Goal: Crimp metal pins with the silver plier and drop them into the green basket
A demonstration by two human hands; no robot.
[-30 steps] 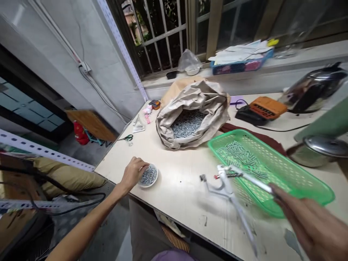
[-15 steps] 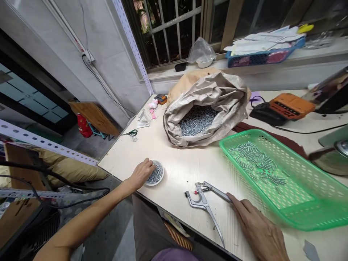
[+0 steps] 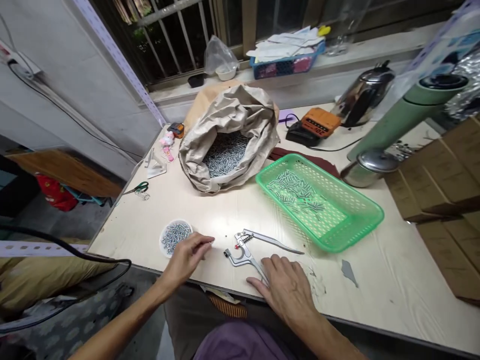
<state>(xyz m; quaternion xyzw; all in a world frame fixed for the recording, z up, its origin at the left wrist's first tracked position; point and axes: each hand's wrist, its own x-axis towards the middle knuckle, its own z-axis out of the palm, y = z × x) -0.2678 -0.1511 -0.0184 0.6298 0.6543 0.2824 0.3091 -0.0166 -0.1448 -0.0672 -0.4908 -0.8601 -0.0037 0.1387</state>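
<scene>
My left hand [image 3: 186,258] hovers over the table edge just right of a small white dish [image 3: 174,236] full of small metal pieces. Its fingertips are pinched together and point towards the pliers; what they hold is too small to see. Metal hand pliers [image 3: 244,248] with a red spot lie on the table, handles spread. My right hand [image 3: 288,288] lies flat with fingers apart over the lower handle's end. A green plastic basket [image 3: 365,226] with several metal pieces stands to the right.
A crumpled paper sack [image 3: 243,117] full of metal pieces stands behind the dish. Scissors [image 3: 139,188] lie at the left edge. An orange device [image 3: 319,121], a kettle [image 3: 362,95], a steel pot [image 3: 369,167] and cardboard boxes [image 3: 442,185] stand at the right.
The view has swung right and down. My left hand has come off the dish and moved right with fingers pinched. My right hand put the pliers down and now lies on the lower handle.
</scene>
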